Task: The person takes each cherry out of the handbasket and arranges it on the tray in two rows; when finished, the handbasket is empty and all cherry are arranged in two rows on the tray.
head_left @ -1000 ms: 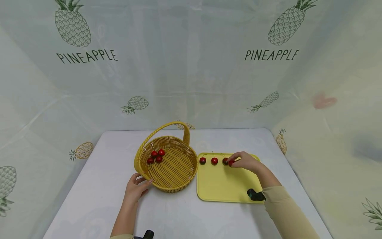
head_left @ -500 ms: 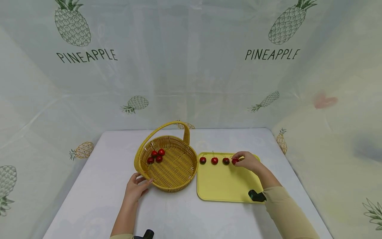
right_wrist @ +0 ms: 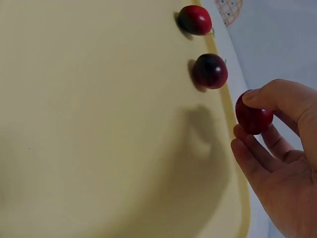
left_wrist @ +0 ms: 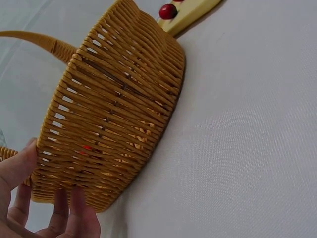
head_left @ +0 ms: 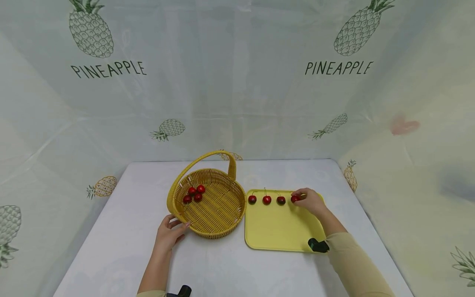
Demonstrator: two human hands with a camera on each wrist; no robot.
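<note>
Got a pale sheet with pineapple drawings behind a white table, and on that there's a flat yellow rectangular tray. My right hand has a shiny round red cherry pinched between thumb and fingertips, at the tray's far edge towards its right end; can't tell if it's touching down. Three round dark red cherries with thin stems sit spaced along the tray's far edge, left of the pinched one. Just left of the tray is a round yellow-brown woven basket with an arched handle, with four glossy red cherries bunched inside, away from the tray. My left hand grips the basket's side farthest from the tray, fingers against the weave.
</note>
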